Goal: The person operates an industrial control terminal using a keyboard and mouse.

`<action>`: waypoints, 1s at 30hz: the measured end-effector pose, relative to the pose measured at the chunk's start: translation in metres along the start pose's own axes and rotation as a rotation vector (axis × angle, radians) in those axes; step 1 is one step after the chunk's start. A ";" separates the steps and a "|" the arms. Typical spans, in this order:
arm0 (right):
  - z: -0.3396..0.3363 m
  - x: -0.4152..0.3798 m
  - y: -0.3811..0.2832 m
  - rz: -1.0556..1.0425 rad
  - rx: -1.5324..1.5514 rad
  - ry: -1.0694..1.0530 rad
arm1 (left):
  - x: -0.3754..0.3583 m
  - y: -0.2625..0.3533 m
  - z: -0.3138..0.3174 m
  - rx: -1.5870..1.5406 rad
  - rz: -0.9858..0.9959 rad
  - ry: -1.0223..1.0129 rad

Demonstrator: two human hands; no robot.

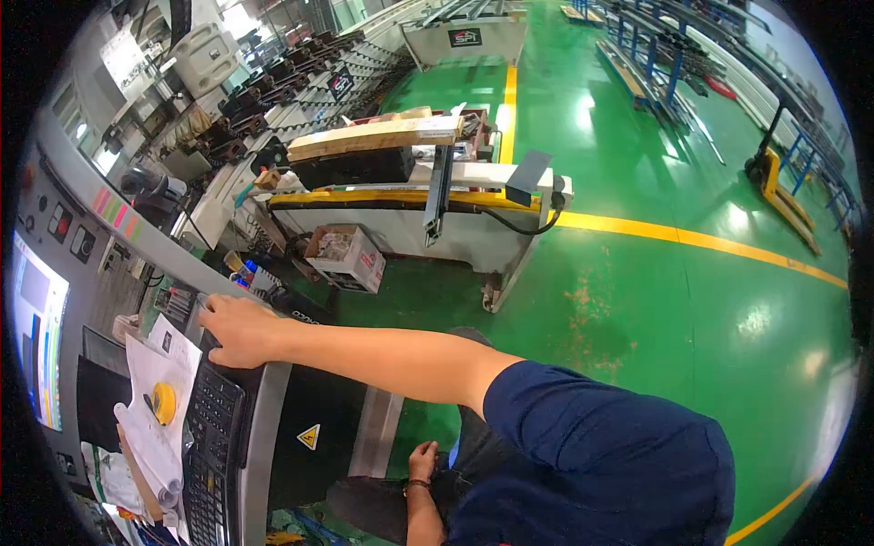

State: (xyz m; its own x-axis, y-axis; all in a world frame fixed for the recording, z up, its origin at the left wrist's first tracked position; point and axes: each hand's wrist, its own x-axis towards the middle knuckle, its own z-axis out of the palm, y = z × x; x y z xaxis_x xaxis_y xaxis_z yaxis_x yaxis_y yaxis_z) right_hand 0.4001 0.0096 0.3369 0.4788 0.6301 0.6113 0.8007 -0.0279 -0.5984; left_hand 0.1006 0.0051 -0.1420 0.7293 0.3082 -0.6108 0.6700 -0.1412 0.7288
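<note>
At the bottom edge of the view, the left hand [421,462] hangs low beside the dark trousers, wristband on; its fingers are mostly cut off from sight, so whether they are curled or loose cannot be told. It holds nothing visible. Above it the right hand [238,329] lies palm down, fingers spread flat, on the upper end of the black keyboard [211,428] that sits on the sloped console desk [259,428]. The fingertips are turned away from the camera; which key they press is not readable. Keyboard: black, rows of small pale-lettered keys, its lower end running out of frame. Just left of it, loose papers [155,400] with a yellow round object [164,402] on top; partly rolled, text too small to read. A lit monitor [36,332] at far left is clipped by the lens edge. Further off, a cardboard box [346,257] stands on the green floor [683,300] below a white machine [428,214] carrying a wooden plank [373,136].
</note>
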 end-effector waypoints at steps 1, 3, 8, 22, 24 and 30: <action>-0.001 0.000 0.000 0.000 0.003 -0.004 | -0.001 0.003 0.000 0.010 0.000 0.000; -0.001 0.000 0.001 -0.001 0.008 -0.008 | -0.005 0.008 -0.001 0.025 -0.014 -0.007; 0.000 0.001 0.002 -0.002 0.016 -0.016 | -0.006 0.011 -0.001 0.027 -0.060 -0.013; -0.005 -0.001 -0.003 0.006 0.007 -0.022 | -0.002 0.007 -0.002 0.009 -0.076 -0.029; -0.004 -0.001 -0.003 0.003 -0.003 -0.017 | -0.005 0.010 -0.002 0.033 -0.079 -0.033; 0.000 -0.001 -0.001 -0.004 -0.012 -0.004 | -0.005 0.010 -0.002 0.020 -0.061 -0.021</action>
State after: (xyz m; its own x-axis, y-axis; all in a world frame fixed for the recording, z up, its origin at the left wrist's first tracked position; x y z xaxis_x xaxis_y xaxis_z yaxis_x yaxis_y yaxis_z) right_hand 0.3992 0.0090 0.3372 0.4742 0.6333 0.6116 0.8068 -0.0344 -0.5899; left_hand 0.1035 0.0034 -0.1308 0.6895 0.2970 -0.6606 0.7160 -0.1412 0.6837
